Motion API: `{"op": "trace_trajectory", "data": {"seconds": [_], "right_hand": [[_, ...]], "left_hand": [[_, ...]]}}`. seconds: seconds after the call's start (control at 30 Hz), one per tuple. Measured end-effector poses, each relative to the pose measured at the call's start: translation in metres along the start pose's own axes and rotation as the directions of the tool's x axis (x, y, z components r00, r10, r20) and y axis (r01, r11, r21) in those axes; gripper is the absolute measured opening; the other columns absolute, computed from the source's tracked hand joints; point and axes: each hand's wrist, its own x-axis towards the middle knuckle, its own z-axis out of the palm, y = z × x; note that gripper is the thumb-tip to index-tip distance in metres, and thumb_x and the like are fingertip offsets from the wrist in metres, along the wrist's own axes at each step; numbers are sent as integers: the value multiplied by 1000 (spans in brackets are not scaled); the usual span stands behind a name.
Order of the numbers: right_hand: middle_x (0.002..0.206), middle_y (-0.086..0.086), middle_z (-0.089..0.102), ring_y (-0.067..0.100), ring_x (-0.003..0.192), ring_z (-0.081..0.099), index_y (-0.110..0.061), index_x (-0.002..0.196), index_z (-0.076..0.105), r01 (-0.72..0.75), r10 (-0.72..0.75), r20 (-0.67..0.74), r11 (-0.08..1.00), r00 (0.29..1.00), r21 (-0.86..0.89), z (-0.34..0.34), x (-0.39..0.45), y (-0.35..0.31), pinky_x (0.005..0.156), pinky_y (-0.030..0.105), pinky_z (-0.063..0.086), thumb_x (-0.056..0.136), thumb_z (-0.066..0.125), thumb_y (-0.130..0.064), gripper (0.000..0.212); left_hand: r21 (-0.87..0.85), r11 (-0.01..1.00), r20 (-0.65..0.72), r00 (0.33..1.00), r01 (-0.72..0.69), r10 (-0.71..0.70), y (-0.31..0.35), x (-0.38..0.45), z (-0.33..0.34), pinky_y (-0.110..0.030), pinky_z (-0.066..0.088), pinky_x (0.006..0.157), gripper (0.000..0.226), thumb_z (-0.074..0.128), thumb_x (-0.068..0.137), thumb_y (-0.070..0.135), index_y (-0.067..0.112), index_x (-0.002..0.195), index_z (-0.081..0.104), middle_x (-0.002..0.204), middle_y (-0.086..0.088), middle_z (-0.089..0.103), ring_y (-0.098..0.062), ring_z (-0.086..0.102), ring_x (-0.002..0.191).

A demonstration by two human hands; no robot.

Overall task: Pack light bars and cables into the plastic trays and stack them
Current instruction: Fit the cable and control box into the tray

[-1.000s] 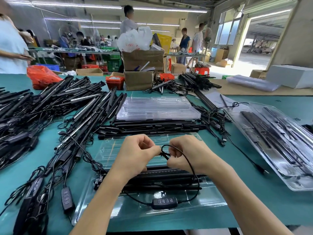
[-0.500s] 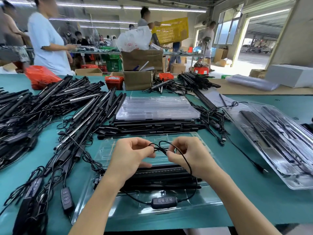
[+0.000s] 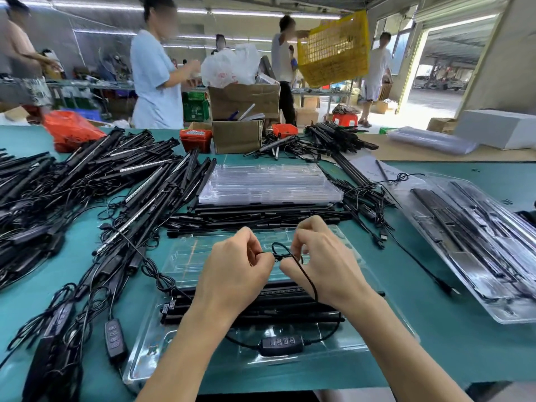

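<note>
**ITEM: cable tie-off over open tray, mid-step**

- Left hand (image 3: 235, 265): fingers curled, pinched on cable (image 3: 304, 274) w/ thumb side. Right hand (image 3: 322, 259): fingertips pinched on same cable beside a small loop/knot (image 3: 278, 252).
- Cable ran down under right wrist to inline controller (image 3: 280, 345), which lay in front section of clear tray (image 3: 185, 256).
- Light bars (image 3: 261, 306): several, black, lay across tray's middle, below both hands.
- Method (judgement): keep loop small, hold tension btwn both pinches, cinch snug not hard, so coil fits front section w/ controller.
- Room: tray's far section bare; near rim sat close to table edge. Loose bars (image 3: 261, 214) just beyond far rim, tangled bars (image 3: 121, 227) at left; right side of green table (image 3: 406, 285) more open before the filled tray (image 3: 507, 309).
</note>
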Motion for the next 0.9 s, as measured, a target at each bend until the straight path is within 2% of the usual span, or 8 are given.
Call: {"op": "trace_trajectory", "data": {"seconds": [0.1, 0.2, 0.27, 0.37, 0.5, 0.6, 0.77, 0.9], "right_hand": [[79, -1, 64, 27, 75, 63, -11, 76, 56, -156, 150, 77, 984, 986, 82, 0, 4, 0, 67, 40, 52, 78, 65, -34, 25], [61, 2, 56, 21, 56, 71, -6, 71, 50, -306, 266, 165, 900, 950, 312, -2, 7, 3, 47, 28, 45, 78, 65, -23, 24], [60, 4, 55, 18, 53, 70, -6, 70, 51, -290, 254, 145, 884, 956, 367, -1, 8, 3, 48, 28, 44, 77, 65, -21, 22], [64, 2, 60, 26, 61, 62, -9, 72, 54, -201, 189, 68, 909, 980, 366, 0, 7, 1, 54, 27, 41, 64, 60, -41, 33], [54, -16, 49, 2, 50, 41, -24, 68, 51, -119, 101, 73, 936, 992, 330, -3, 6, 8, 50, 16, 27, 64, 65, -47, 27], [52, -28, 50, 2, 49, 41, -24, 69, 50, -83, 57, 99, 955, 993, 284, -2, 5, 12, 50, 19, 26, 75, 72, -36, 26], [54, -11, 47, 6, 51, 38, -20, 64, 51, -130, 98, 115, 936, 989, 326, -6, 5, 7, 50, 27, 33, 59, 61, -52, 34], [53, -5, 49, 12, 52, 41, -18, 58, 48, -207, 161, 184, 942, 970, 265, -9, 7, 3, 52, 32, 36, 69, 69, -42, 34]], "left_hand": [[86, 993, -15, 997, -80, 81, 1, 0, 1, -22, 34, 45, 19, 61, 79, 24, 28, 70, 44, 53, 9, 50, -9, 48, 50], [122, 982, -14, 989, -146, 148, 1, -1, 3, -27, 36, 45, 19, 60, 84, 20, 25, 76, 43, 58, 8, 50, -11, 46, 53], [56, 991, -8, 992, -125, 126, 0, -2, 6, -30, 41, 49, 19, 60, 86, 17, 26, 80, 45, 62, 6, 53, -14, 50, 57], [-212, 977, 102, 995, 26, -4, 3, 0, 6, -19, 50, 62, 19, 68, 84, 26, 34, 95, 55, 82, 8, 65, -6, 61, 75], [-449, 870, 309, 949, 204, -63, 6, 9, 0, -35, 60, 57, 19, 78, 77, 20, 25, 94, 72, 84, 1, 73, -12, 67, 75], [-477, 851, 341, 939, 221, -53, 5, 13, -3, -31, 57, 53, 16, 78, 81, 1, 16, 84, 76, 80, -15, 72, -19, 66, 73], [-517, 809, 382, 921, 280, -75, 5, 13, -3, -28, 57, 52, 21, 76, 78, -1, 19, 73, 77, 71, -9, 72, -15, 68, 69], [-535, 784, 390, 915, 316, -102, 5, 13, -3, -27, 57, 51, 21, 75, 76, -7, 14, 72, 77, 71, -11, 72, -15, 68, 66]]}}
